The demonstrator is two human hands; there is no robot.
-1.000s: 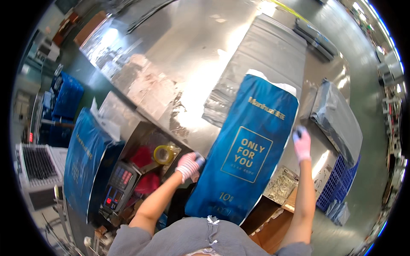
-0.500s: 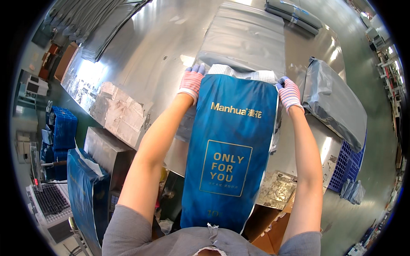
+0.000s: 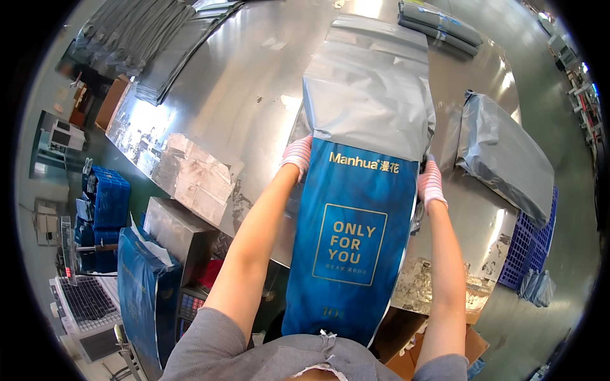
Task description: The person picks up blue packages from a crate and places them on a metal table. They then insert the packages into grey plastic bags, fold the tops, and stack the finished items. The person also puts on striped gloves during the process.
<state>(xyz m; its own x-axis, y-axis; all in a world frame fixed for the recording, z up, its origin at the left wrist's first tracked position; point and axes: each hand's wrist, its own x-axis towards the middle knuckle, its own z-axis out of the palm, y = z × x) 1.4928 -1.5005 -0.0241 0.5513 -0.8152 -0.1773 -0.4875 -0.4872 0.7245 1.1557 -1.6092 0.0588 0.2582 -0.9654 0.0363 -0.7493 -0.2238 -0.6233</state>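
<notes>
Step in hand: you feed the blue package (image 3: pixel 351 254) into the mouth of the grey mailer bag (image 3: pixel 368 101), by my reading; the package lies along the steel table (image 3: pixel 235 95), near end at your body, far end at the bag's opening.
Left hand (image 3: pixel 297 157): gloved, fingers closed on the package's left edge at the mouth.
Right hand (image 3: pixel 431 183): gloved, fingers gripping the right edge there.
Next move: calls for an even push from both sides, keeping the mouth spread.
Count near: 1 blue package in hand, 1 more blue package (image 3: pixel 141 295) standing left.
Count right: 1 filled grey parcel (image 3: pixel 505 155).
Count far: 1 stack of flat grey bags (image 3: pixel 152 44) on the left, number in it unclear.
</notes>
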